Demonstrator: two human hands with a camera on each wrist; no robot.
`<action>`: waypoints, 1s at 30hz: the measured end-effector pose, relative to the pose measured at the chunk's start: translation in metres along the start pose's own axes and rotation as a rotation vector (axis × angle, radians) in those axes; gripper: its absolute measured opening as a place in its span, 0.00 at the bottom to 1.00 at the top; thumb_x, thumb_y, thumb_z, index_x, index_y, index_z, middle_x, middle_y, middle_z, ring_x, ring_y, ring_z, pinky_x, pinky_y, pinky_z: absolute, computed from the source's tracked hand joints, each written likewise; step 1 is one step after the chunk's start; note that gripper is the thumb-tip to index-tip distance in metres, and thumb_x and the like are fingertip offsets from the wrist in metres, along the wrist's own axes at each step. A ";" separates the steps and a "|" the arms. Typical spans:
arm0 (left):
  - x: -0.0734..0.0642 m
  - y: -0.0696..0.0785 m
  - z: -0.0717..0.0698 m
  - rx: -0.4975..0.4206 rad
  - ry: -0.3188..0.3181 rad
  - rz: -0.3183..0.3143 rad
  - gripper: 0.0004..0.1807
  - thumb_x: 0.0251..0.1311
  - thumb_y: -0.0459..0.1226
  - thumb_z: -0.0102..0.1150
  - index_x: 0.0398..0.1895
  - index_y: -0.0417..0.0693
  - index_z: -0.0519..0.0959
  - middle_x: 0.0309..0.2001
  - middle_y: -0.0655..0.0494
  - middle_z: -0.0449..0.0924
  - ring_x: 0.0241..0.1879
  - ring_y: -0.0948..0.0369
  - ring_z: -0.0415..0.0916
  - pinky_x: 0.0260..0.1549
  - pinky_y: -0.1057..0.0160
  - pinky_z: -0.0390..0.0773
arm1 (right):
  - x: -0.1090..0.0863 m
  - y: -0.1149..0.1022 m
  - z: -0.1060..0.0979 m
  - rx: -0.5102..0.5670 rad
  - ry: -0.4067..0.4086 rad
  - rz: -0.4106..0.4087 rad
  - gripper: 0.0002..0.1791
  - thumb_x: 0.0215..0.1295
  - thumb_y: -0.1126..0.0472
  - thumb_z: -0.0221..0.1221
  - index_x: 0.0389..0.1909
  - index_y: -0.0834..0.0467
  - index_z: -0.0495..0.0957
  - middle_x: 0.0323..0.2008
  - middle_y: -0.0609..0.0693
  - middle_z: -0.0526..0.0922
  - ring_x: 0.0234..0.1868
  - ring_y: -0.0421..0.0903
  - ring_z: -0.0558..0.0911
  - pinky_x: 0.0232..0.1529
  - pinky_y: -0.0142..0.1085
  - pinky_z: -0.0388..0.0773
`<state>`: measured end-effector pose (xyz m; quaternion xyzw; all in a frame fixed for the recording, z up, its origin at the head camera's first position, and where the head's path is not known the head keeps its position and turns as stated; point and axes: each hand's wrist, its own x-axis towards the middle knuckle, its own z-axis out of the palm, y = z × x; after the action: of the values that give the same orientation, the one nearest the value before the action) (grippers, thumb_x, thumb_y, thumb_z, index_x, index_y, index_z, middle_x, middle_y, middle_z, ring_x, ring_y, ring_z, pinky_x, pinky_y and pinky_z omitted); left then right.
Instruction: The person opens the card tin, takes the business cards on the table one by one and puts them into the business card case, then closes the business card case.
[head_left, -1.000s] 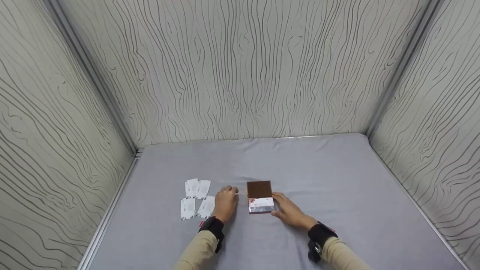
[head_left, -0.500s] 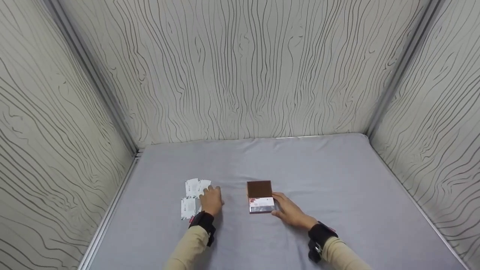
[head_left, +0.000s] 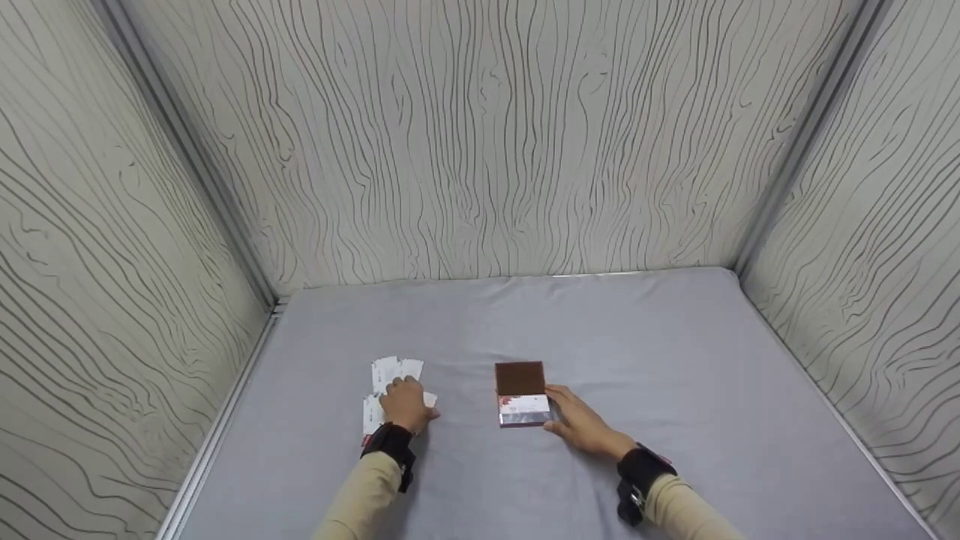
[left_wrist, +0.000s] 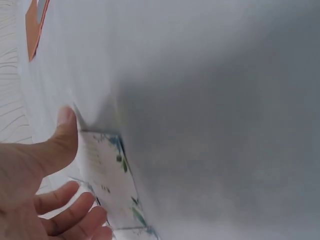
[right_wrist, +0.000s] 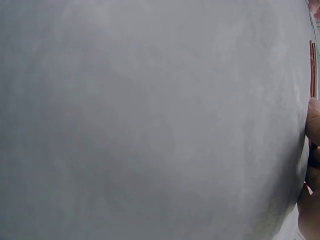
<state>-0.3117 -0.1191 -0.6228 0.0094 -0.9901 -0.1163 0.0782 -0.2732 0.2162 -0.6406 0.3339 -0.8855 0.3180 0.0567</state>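
Observation:
My left hand (head_left: pixel 405 405) is over the white printed cards at the left of the cloth. In the left wrist view its thumb stands apart from the loosely bent fingers, beside a card (left_wrist: pixel 107 170) with blue and green leaf print at its edges. Other cards (head_left: pixel 385 369) show beyond the hand, partly covered by it. My right hand (head_left: pixel 581 424) holds the right edge of an opened brown card case (head_left: pixel 519 377), thumb near its lower corner. A white card (head_left: pixel 525 404) with red floral print lies in the case's near half, above a grey band.
A grey cloth (head_left: pixel 637 337) with slight wrinkles covers the table. Pale panels (head_left: pixel 480 150) with dark wood-grain lines rise behind it and on both sides. A metal rail (head_left: pixel 217 420) runs along the left edge.
My left hand has moved left from beside the brown card case to over the white cards, and its thumb now stands out to the right. The right hand and the case have stayed in place.

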 end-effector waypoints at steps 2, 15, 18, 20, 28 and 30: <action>0.000 -0.002 -0.001 0.016 -0.023 -0.019 0.39 0.34 0.50 0.83 0.40 0.28 0.75 0.34 0.37 0.74 0.39 0.42 0.75 0.39 0.43 0.76 | 0.000 0.000 0.000 0.005 -0.001 0.009 0.31 0.67 0.64 0.61 0.63 0.79 0.63 0.62 0.72 0.66 0.63 0.69 0.67 0.60 0.60 0.64; 0.005 -0.009 -0.005 0.102 -0.169 -0.070 0.36 0.36 0.56 0.80 0.36 0.33 0.81 0.33 0.39 0.79 0.38 0.43 0.79 0.37 0.45 0.77 | -0.002 0.001 0.002 -0.006 0.021 0.003 0.31 0.66 0.64 0.61 0.62 0.79 0.64 0.61 0.73 0.67 0.62 0.70 0.68 0.59 0.61 0.64; 0.005 -0.010 -0.006 0.099 -0.175 -0.082 0.37 0.35 0.57 0.80 0.36 0.32 0.80 0.34 0.39 0.80 0.39 0.43 0.79 0.37 0.46 0.77 | -0.001 0.002 0.002 0.003 -0.001 0.023 0.31 0.67 0.63 0.61 0.63 0.79 0.63 0.62 0.73 0.66 0.63 0.69 0.67 0.60 0.61 0.63; 0.005 -0.011 -0.005 0.076 -0.160 -0.086 0.39 0.34 0.56 0.81 0.36 0.31 0.78 0.34 0.37 0.79 0.39 0.43 0.79 0.38 0.46 0.77 | -0.001 0.003 0.002 0.001 -0.012 0.028 0.31 0.68 0.63 0.60 0.63 0.79 0.62 0.62 0.73 0.66 0.64 0.69 0.67 0.61 0.61 0.63; 0.002 -0.010 -0.005 -0.105 -0.027 0.008 0.30 0.42 0.40 0.79 0.42 0.34 0.72 0.33 0.35 0.79 0.36 0.39 0.80 0.38 0.40 0.76 | -0.001 0.006 0.004 -0.015 0.006 -0.012 0.31 0.67 0.63 0.61 0.63 0.78 0.63 0.61 0.73 0.67 0.63 0.69 0.68 0.59 0.60 0.64; 0.003 -0.010 -0.004 -0.135 -0.001 0.033 0.24 0.48 0.36 0.74 0.44 0.35 0.72 0.33 0.35 0.78 0.35 0.39 0.80 0.37 0.39 0.76 | -0.001 0.005 0.004 -0.010 0.006 -0.007 0.31 0.67 0.63 0.61 0.63 0.78 0.63 0.61 0.73 0.67 0.63 0.69 0.68 0.60 0.60 0.64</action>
<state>-0.3137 -0.1294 -0.6205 -0.0123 -0.9801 -0.1815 0.0798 -0.2754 0.2169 -0.6468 0.3359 -0.8857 0.3144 0.0620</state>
